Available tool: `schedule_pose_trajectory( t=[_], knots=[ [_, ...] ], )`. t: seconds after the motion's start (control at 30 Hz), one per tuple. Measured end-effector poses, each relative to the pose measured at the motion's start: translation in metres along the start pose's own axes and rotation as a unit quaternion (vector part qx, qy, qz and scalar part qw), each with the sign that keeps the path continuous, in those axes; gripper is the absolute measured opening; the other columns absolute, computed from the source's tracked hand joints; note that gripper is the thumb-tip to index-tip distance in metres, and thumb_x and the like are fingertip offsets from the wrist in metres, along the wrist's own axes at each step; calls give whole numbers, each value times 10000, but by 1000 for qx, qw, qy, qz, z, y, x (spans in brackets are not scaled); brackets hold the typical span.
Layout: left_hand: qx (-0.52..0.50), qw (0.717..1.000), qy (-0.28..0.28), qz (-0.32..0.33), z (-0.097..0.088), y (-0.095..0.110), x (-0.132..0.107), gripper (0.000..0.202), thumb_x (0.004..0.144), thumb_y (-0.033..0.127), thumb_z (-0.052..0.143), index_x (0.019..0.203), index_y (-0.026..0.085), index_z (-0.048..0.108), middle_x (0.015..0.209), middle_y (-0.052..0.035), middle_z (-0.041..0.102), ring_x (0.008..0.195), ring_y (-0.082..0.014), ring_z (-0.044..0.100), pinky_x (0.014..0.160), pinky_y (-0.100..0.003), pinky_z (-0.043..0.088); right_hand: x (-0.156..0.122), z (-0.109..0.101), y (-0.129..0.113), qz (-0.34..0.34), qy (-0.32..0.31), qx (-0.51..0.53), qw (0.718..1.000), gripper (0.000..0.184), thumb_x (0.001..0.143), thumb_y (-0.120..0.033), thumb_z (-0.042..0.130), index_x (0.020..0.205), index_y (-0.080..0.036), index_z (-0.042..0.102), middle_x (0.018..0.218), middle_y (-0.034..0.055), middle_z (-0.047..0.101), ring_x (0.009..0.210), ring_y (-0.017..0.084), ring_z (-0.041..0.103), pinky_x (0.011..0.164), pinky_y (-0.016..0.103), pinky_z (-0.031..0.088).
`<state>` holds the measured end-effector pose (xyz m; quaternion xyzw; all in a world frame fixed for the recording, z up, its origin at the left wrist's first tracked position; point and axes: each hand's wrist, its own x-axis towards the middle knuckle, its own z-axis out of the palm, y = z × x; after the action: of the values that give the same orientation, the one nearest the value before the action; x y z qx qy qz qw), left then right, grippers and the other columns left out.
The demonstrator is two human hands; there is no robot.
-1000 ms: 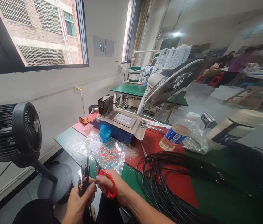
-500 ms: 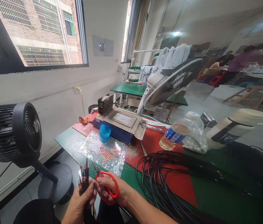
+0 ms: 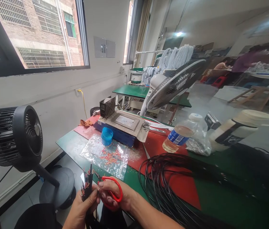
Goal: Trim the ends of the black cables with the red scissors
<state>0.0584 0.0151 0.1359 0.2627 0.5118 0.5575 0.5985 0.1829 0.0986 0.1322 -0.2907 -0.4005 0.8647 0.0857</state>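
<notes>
My left hand point(image 3: 82, 208) is wrapped round a bundle of black cables point(image 3: 87, 183) whose stripped coloured ends stick upward. My right hand point(image 3: 115, 197) grips red-handled scissors point(image 3: 112, 190), their blades pointing at the cable ends, right beside my left thumb. Both hands are at the near edge of the green table point(image 3: 71, 144), low in the view. A large coil of black cable point(image 3: 172, 184) lies on the table just right of my right forearm.
A clear plastic sheet point(image 3: 106, 156) strewn with small red bits lies ahead, with a blue cup point(image 3: 107, 136) and a blue-based machine point(image 3: 122, 125) behind it. A bottle point(image 3: 178, 136), a white jug point(image 3: 239, 128), a black fan point(image 3: 12, 136) at left, a white fan point(image 3: 175, 84). People work far right.
The scissors have tipped down and closed in toward the cable ends. Both hands have shifted slightly lower in the view.
</notes>
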Motion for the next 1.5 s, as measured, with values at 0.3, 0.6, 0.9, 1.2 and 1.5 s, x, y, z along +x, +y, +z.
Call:
schedule_pose_trajectory(
  t=[0.3,0.6,0.9,1.2,1.5],
  knots=[
    [10,1000,3,23,-10,-12,9,254,676,362,641,650,110,617,499,17,463,399,-22,261,408,-224,133,2,3,3,-21,31,16,999,365,712,-420,565,531,-107,513,357,-51,422,269,12,335,275,113,205],
    [-22,999,33,1,-6,-9,6,217,656,324,672,661,108,651,513,7,485,444,-31,337,406,-157,215,4,2,5,-54,29,-2,998,443,679,-513,599,530,-103,527,355,-43,436,260,28,353,274,137,226],
    [-46,998,37,6,-5,-9,3,169,657,296,675,655,129,646,535,1,526,478,-50,378,446,-161,296,4,4,3,-6,40,16,999,310,661,-385,578,525,-111,525,349,-48,428,269,21,350,276,121,222],
    [-8,997,69,41,-5,-12,7,243,640,369,673,637,128,637,445,22,459,416,-42,299,412,-191,200,6,3,10,-98,1,22,995,460,684,-538,598,583,-92,554,373,-35,455,265,42,365,274,156,233],
    [18,996,75,36,-7,-14,8,273,666,395,638,642,124,617,429,33,424,414,-48,292,409,-201,214,6,5,11,-137,-13,-5,990,451,690,-521,621,568,-94,545,375,-44,451,271,38,368,291,163,254]
  ],
)
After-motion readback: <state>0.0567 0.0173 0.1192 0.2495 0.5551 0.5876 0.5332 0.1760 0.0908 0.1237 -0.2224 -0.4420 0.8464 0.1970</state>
